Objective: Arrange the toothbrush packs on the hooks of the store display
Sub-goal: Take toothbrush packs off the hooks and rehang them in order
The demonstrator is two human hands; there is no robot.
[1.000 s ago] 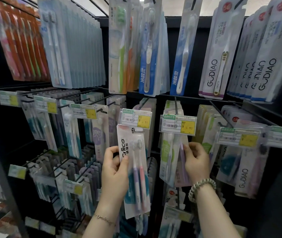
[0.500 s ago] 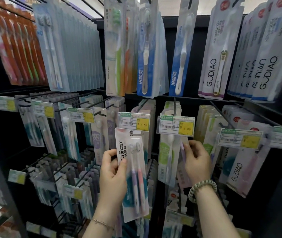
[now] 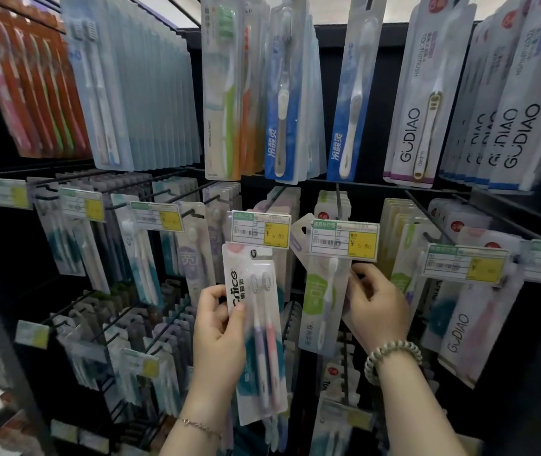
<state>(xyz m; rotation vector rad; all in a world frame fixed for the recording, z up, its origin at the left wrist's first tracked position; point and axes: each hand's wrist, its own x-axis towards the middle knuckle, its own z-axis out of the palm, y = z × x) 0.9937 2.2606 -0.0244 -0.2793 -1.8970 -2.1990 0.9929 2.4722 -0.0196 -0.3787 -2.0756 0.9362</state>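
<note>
A black store display rack fills the view, its wire hooks loaded with rows of toothbrush packs. On the top row, right side, hang white GUDIAO packs; left of them are blue-backed single-brush packs, then a green-and-orange pack, then a long row of pale blue twin packs. The middle row carries price tags with yellow panels, one above the left hand and another above the right.

The left hand is closed around the left edge of a white twin toothbrush pack, thumb on its printed front, fingers behind; the pack is upright, its top hang-hole just under the left price tag, holding a purple-handled and a pink-handled brush. The right hand is curled, fingertips pinching the right edge of a green-labelled toothbrush pack hanging below the right price tag. A beaded bracelet circles the right wrist; a thin chain bracelet the left.
</note>
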